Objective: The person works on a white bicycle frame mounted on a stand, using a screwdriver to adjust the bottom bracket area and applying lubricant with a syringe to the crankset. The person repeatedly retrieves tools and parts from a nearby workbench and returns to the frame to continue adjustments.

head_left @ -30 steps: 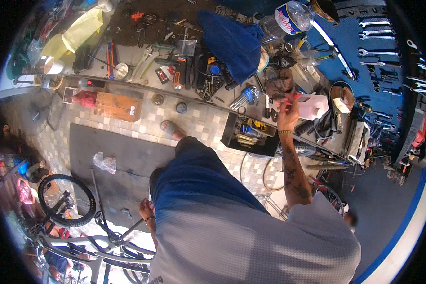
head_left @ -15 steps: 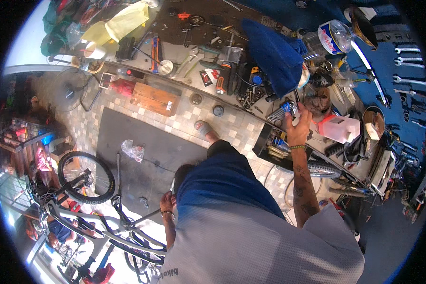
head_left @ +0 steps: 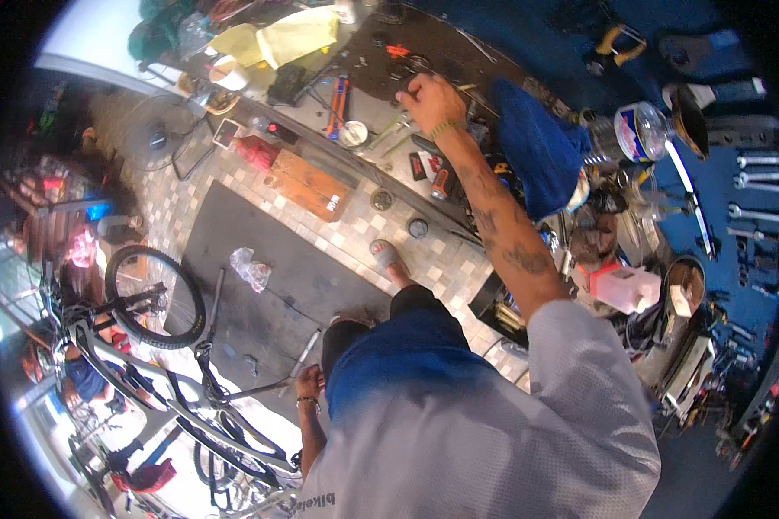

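Observation:
My right hand [head_left: 433,104] reaches far over the workbench [head_left: 381,143], above small dark parts near its back. Its fingers are bent and look partly apart, and I see nothing held in them. An orange part [head_left: 396,52] lies just beyond it. Nearer than the hand are a blue-and-orange tool [head_left: 337,105] and a round pale container [head_left: 353,133]. Low by my left thigh, my left hand [head_left: 308,383] is closed around a thin silver tool [head_left: 310,348] whose kind I cannot make out. Beside that hand lies part of a bicycle [head_left: 186,406].
A blue cloth [head_left: 532,156], a large clear bottle [head_left: 639,131] and a pink-filled jug [head_left: 625,288] crowd the bench's right side. Wrenches [head_left: 760,180] hang on the blue wall. On the floor are a dark mat [head_left: 225,233], a plastic bag [head_left: 251,269] and a wooden box [head_left: 307,183].
My right hand has swung from the tools at the bench's right front to its far middle, arm stretched out. My left hand stays low by my thigh. The view has shifted slightly.

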`<state>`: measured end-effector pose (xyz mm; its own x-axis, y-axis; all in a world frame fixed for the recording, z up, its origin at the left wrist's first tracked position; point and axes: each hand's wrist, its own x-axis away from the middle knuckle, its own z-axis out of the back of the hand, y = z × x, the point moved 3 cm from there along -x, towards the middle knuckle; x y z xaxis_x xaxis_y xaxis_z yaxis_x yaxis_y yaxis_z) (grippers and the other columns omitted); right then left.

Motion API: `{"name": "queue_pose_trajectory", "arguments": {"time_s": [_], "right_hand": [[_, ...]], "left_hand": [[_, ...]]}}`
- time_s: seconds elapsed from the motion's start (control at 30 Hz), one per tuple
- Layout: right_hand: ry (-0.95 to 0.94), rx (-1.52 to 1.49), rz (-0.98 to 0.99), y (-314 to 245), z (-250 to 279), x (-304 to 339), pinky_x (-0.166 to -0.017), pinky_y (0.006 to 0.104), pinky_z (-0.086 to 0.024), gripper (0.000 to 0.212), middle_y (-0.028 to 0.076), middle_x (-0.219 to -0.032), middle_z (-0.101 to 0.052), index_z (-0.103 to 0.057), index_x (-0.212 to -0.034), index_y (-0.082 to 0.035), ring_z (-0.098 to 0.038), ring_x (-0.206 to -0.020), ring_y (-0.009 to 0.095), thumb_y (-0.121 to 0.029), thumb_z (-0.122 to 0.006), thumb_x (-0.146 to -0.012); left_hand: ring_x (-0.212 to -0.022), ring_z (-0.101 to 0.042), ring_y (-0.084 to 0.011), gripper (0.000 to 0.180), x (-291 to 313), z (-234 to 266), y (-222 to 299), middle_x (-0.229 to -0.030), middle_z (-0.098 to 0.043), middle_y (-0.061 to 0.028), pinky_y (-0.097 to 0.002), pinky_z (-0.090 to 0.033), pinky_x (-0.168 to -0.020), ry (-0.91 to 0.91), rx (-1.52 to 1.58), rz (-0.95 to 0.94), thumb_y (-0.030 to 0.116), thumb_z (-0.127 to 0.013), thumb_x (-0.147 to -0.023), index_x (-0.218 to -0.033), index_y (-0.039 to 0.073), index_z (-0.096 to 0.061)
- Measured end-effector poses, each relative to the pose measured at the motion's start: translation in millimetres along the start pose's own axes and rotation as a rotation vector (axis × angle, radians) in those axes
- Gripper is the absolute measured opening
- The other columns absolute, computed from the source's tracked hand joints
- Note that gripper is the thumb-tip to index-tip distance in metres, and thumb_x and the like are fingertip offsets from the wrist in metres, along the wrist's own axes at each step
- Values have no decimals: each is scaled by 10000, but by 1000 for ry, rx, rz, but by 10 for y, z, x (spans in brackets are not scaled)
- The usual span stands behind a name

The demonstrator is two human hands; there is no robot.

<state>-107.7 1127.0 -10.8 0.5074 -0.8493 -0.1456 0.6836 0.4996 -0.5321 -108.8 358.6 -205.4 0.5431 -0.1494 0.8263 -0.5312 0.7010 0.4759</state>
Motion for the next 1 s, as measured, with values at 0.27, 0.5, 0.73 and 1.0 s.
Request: {"name": "queue_pose_trajectory", "arguments": {"time_s": [0.27, 0.5, 0.73, 1.0], "right_hand": [[-263, 338, -35, 25, -694, -753, -932, 547, -580, 386, 208, -1200, -765, -774, -1184, -104, -727, -1136, 432, -355, -689, -904], [-216, 341, -1, -183, -826, -659, -956, 549, -584, 373, 215, -1175, -776, -792, -1122, -141, -736, -1129, 444, -397, -741, -855], [193, -287, 185, -127, -378, -221, -793, 481, -604, 166, 156, -959, -781, -795, -986, -97, -759, -855, 360, -159, -717, -854], [-964, -986, -135, -1427, -599, 3091, -689, 303, -575, 254, 87, -886, -733, -697, -1171, 3, -720, -747, 161, -64, -696, -926]], "left_hand": [[-829, -767, -217, 315, 888, -45, -447, -998, -771, -132, -363, -650, -705, 258, 391, 81, 258, -660, -1085, -1303, 31, -683], [-739, -713, -115, 270, 1476, -425, -1145, -951, -785, -74, -287, -598, -645, 406, 462, 134, 237, -690, -1068, -1247, 43, -747], [-793, -690, -130, 288, 1215, -267, -867, -998, -770, -69, -292, -564, -661, 645, 231, -63, 221, -665, -1065, -1267, 26, -728], [-1038, -737, -190, 352, 1170, -598, 1982, -1182, -764, -112, -315, -586, -883, -23, 235, -512, 208, -669, -1078, -1369, 10, -679]]}}
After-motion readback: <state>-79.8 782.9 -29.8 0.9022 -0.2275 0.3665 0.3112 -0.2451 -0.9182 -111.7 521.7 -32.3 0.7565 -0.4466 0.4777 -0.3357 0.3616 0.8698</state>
